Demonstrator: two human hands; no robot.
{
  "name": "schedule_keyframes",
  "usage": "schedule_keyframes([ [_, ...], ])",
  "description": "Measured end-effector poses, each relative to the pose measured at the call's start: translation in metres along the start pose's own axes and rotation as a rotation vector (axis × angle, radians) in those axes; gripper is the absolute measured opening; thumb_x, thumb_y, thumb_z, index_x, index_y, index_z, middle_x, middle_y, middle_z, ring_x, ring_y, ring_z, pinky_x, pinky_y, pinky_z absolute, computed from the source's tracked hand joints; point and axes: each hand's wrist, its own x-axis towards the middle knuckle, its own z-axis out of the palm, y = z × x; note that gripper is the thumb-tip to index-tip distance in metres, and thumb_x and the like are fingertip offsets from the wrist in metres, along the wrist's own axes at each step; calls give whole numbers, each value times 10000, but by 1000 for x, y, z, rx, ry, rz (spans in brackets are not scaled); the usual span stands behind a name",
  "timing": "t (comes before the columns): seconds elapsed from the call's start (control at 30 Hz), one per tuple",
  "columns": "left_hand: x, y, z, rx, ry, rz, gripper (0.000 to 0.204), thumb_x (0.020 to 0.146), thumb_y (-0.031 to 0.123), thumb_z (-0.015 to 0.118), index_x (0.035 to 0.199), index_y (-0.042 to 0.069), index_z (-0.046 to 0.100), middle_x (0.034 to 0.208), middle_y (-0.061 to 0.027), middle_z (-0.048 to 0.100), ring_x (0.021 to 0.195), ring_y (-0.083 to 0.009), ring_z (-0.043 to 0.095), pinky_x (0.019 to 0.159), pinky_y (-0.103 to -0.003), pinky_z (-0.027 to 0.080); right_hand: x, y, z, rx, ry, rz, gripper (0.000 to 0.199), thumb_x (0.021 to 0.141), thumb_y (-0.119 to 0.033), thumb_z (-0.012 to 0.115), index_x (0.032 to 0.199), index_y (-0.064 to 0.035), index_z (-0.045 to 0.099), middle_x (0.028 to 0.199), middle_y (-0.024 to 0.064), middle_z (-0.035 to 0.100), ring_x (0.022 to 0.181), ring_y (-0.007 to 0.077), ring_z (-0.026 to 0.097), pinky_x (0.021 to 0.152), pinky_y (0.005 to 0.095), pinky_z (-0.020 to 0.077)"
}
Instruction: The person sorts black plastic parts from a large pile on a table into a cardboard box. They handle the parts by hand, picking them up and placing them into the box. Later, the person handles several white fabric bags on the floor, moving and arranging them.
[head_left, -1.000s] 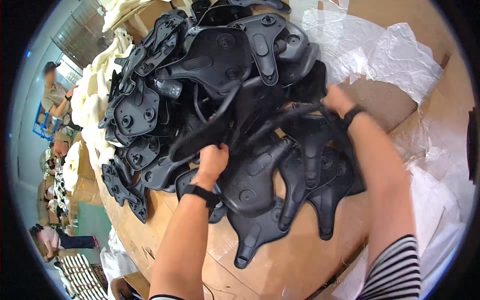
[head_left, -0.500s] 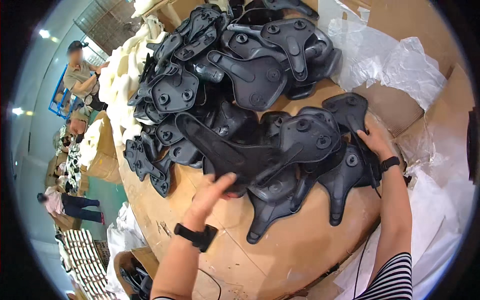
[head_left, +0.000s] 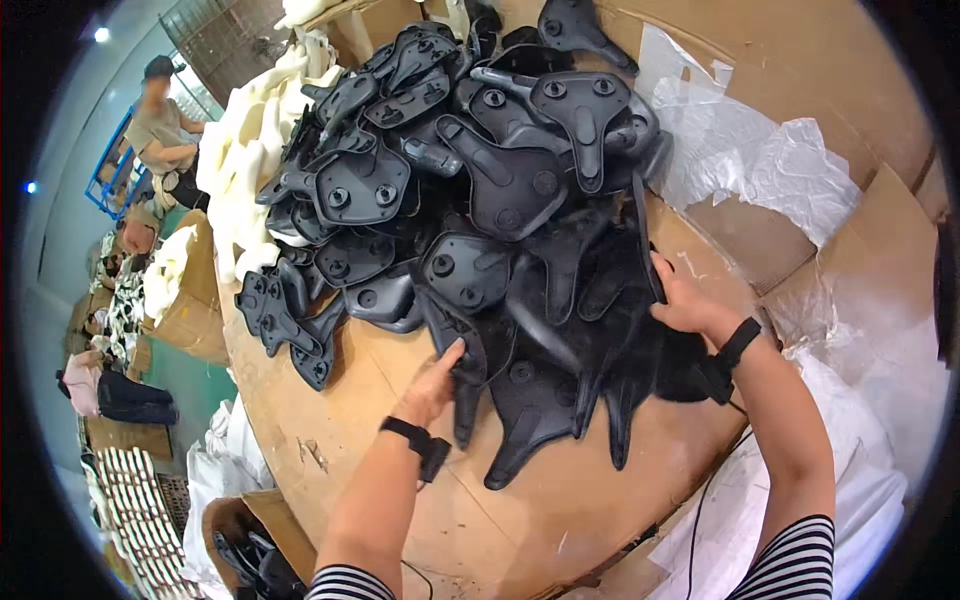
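Note:
A big heap of black plastic saddle-shaped shells lies on a brown cardboard sheet. My left hand rests with its fingers on the edge of one black shell at the heap's front. My right hand grips the thin edge of another black shell at the heap's right side. Several more shells lie with their narrow noses pointing toward me between the two hands. Both wrists wear black bands.
Crumpled clear plastic film lies at the right on the cardboard. White foam pieces are piled left of the heap. A person sits at the far left among boxes. White bags lie at the lower right.
My left hand has moved forward onto a shell at the heap's front. My right hand has shifted left and up along the heap's right side. The view has tilted.

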Motion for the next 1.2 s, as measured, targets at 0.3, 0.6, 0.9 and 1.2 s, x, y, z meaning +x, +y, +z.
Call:
schedule_keyframes([
  [0.3,-49,-37,81,-291,-321,-35,594,785,392,636,1215,30,442,1182,-122,519,1064,-274,509,907,-368,419,-39,-35,49,174,108,-145,781,730,-40,536,1382,-94,109,1067,262,533,996,369,530,859,386,419],
  [0.6,-160,-93,86,203,-220,13,977,633,290,788,1327,-55,193,1214,-200,464,1127,-261,461,936,-328,389,-217,-144,147,1386,-432,166,563,856,-261,563,1322,-49,329,1343,117,375,1191,202,400,999,336,324],
  [0.9,-424,-47,-49,26,370,433,820,724,124,712,1325,-53,183,1197,-166,469,1067,-217,490,917,-327,403,-242,-317,320,1057,-822,-699,488,873,-188,528,1310,-61,353,1350,102,366,1214,198,368,1027,326,275],
  [1.2,-655,-122,-289,178,1122,457,793,767,214,678,1375,56,193,1200,-120,476,1051,-238,495,877,-360,404,-324,-565,453,750,-775,-975,648,783,-151,593,1339,-49,277,1321,190,378,1232,262,362,1009,353,300],
])
